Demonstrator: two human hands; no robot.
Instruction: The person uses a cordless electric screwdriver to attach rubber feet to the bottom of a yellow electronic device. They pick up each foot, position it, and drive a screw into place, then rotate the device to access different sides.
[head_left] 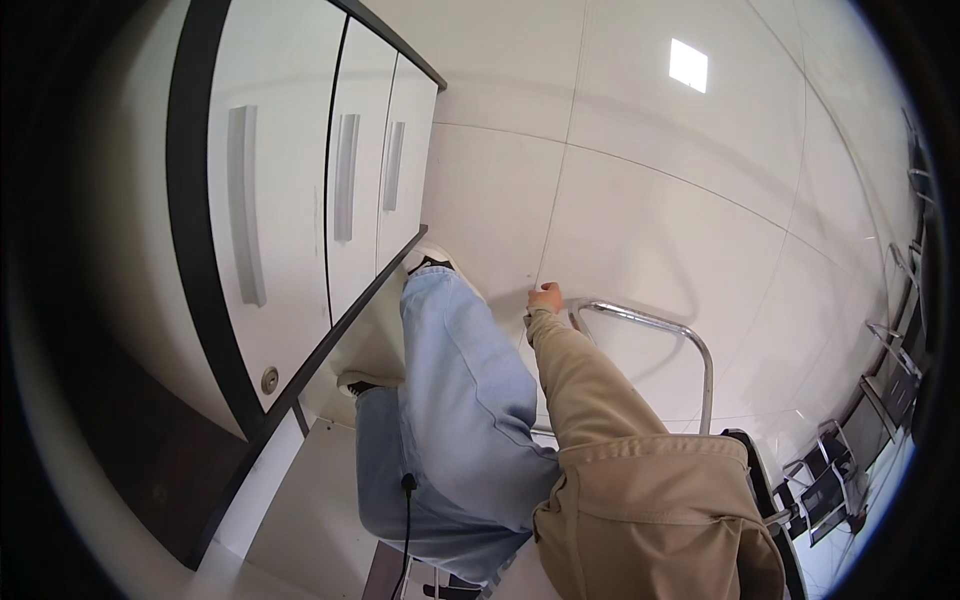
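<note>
My right arm, in a tan sleeve (600,390), reaches down past my right knee toward the floor. At its end my right hand (546,297) is small in the view, its fingers curled closed low above the pale tiles. Whatever it may hold is too small to make out. Just right of the wrist runs a bent chrome chair tube (650,318); I cannot tell whether the hand touches it. My legs in light blue jeans (465,370) are left of the arm. My left hand is out of view.
A white drawer cabinet (290,160) with dark edges, grey handles and a round lock (270,380) stands at the left. My shoes (432,258) are beside its base. A black cable (408,520) hangs over my leg. Dark chairs (825,490) line the far right.
</note>
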